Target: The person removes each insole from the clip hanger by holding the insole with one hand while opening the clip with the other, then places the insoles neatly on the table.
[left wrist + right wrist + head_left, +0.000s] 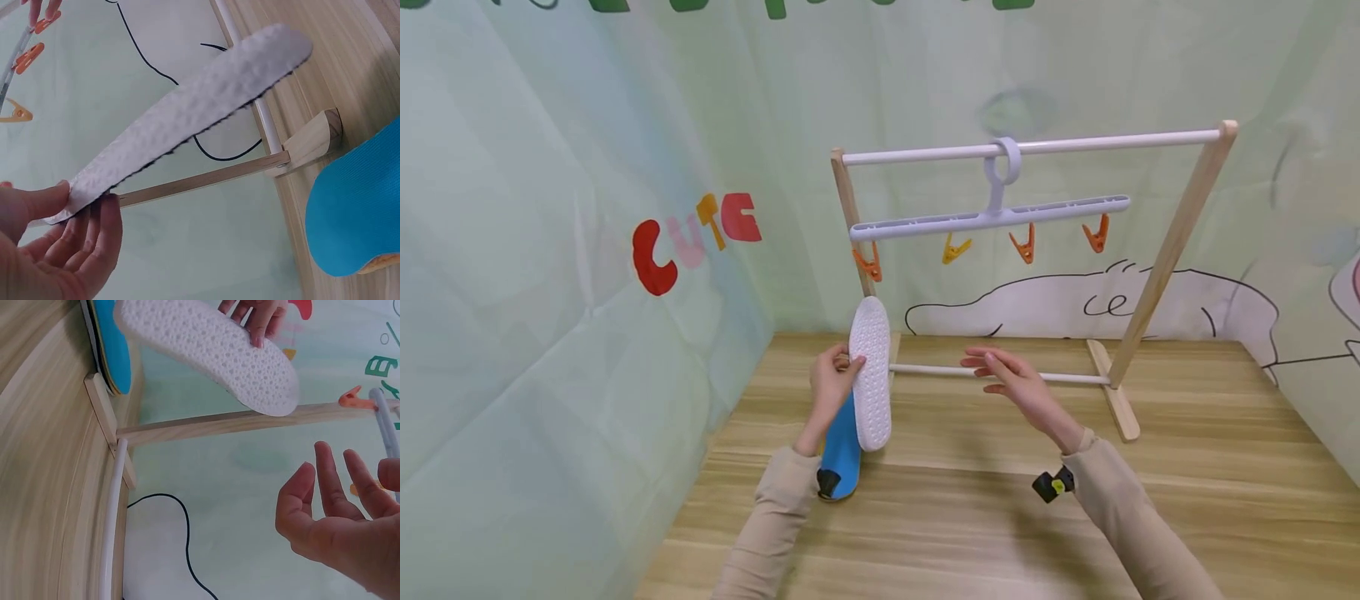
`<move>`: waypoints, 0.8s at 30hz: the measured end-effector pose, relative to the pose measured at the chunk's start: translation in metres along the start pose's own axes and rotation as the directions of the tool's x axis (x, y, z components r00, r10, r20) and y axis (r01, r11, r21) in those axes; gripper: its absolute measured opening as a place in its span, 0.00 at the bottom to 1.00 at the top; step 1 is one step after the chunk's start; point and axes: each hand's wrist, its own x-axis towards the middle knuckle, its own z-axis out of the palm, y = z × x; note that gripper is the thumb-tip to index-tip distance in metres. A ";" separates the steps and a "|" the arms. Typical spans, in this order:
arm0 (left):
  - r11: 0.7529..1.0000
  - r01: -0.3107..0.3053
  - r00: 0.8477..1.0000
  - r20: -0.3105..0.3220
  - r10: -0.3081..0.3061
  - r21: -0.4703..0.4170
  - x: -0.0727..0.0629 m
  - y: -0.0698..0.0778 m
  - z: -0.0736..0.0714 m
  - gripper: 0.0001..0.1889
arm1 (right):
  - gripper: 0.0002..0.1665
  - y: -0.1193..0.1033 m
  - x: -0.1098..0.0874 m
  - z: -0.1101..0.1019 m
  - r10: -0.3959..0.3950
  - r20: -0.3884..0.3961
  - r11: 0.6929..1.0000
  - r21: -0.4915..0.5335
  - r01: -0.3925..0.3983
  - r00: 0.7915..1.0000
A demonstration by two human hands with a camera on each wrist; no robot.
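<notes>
My left hand (833,382) pinches a white dimpled insole (871,375) by its edge, thumb on the bumpy face and fingers behind. The insole hangs upright, below the left end of the hanger. In the left wrist view the grip shows at one end of the white insole (187,112). My right hand (1011,385) is in the air to the right, fingers spread and loosely bent, with nothing in them. Closest above the white insole is an orange clip (868,263) on the pale hanger (925,225).
A blue insole (842,454) lies on the wooden table (925,533), partly behind the left wrist. The hanger hooks over the top bar (1112,143) of a wooden rack (1172,250). A yellow clip (955,248) and further orange clips (1024,243) dangle from it. Printed curtains stand behind.
</notes>
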 end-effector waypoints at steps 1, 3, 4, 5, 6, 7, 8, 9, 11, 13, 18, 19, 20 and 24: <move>1.000 -0.007 1.000 0.001 0.007 -0.004 -0.001 0.004 -0.001 0.13 | 0.28 0.000 -0.001 -0.001 -0.007 -0.003 1.000 -0.001 0.007 1.000; 1.000 0.008 1.000 0.002 -0.008 0.001 0.000 0.004 -0.003 0.13 | 0.28 0.000 -0.005 -0.002 -0.014 -0.009 1.000 -0.011 0.014 1.000; 1.000 -0.017 1.000 -0.007 0.017 -0.014 0.001 -0.005 -0.003 0.12 | 0.28 0.000 -0.006 -0.003 -0.017 -0.011 1.000 -0.014 0.017 1.000; 0.999 -0.035 0.999 -0.017 0.035 -0.022 0.003 -0.014 -0.002 0.12 | 0.28 0.000 -0.008 -0.004 -0.018 -0.014 1.000 -0.016 0.017 1.000; 1.000 -0.014 1.000 -0.020 0.014 0.006 0.004 -0.019 -0.003 0.12 | 0.28 0.000 -0.010 -0.004 -0.018 -0.017 1.000 -0.019 0.017 1.000; 1.000 0.013 1.000 -0.004 -0.013 0.020 0.005 -0.020 -0.005 0.13 | 0.28 0.001 -0.011 -0.005 -0.017 -0.019 1.000 -0.022 0.017 1.000; 1.000 0.004 1.000 -0.016 -0.004 0.031 0.006 -0.030 -0.005 0.13 | 0.28 0.001 -0.013 -0.005 -0.013 -0.021 1.000 -0.024 0.013 1.000; 1.000 -0.024 0.999 -0.026 0.024 0.020 0.008 -0.039 -0.005 0.12 | 0.28 0.002 -0.014 -0.006 -0.011 -0.023 1.000 -0.025 0.010 1.000; 1.000 -0.016 1.000 -0.016 0.017 0.027 0.009 -0.047 -0.009 0.12 | 0.28 0.003 -0.016 -0.007 -0.002 -0.028 1.000 -0.029 0.001 1.000; 1.000 -0.006 1.000 0.008 0.006 0.026 0.010 -0.051 -0.015 0.12 | 0.27 0.005 -0.019 -0.007 0.009 -0.032 0.999 -0.034 -0.010 0.999; 0.998 0.033 0.999 0.032 -0.035 0.062 0.011 -0.062 -0.025 0.15 | 0.28 0.010 -0.024 -0.009 0.023 -0.045 0.999 -0.041 -0.025 0.999; 0.994 0.066 0.997 0.042 -0.069 0.086 0.011 -0.060 -0.027 0.16 | 0.29 0.011 -0.025 -0.010 0.026 -0.049 0.999 -0.041 -0.028 0.998; 0.992 0.076 0.996 0.038 -0.080 0.096 0.012 -0.063 -0.028 0.16 | 0.29 0.013 -0.025 -0.010 0.032 -0.052 0.999 -0.041 -0.034 0.998; 0.979 0.117 0.992 0.023 -0.123 0.166 0.024 -0.114 -0.029 0.15 | 0.30 0.017 -0.029 -0.012 0.057 -0.058 0.998 -0.029 -0.059 0.997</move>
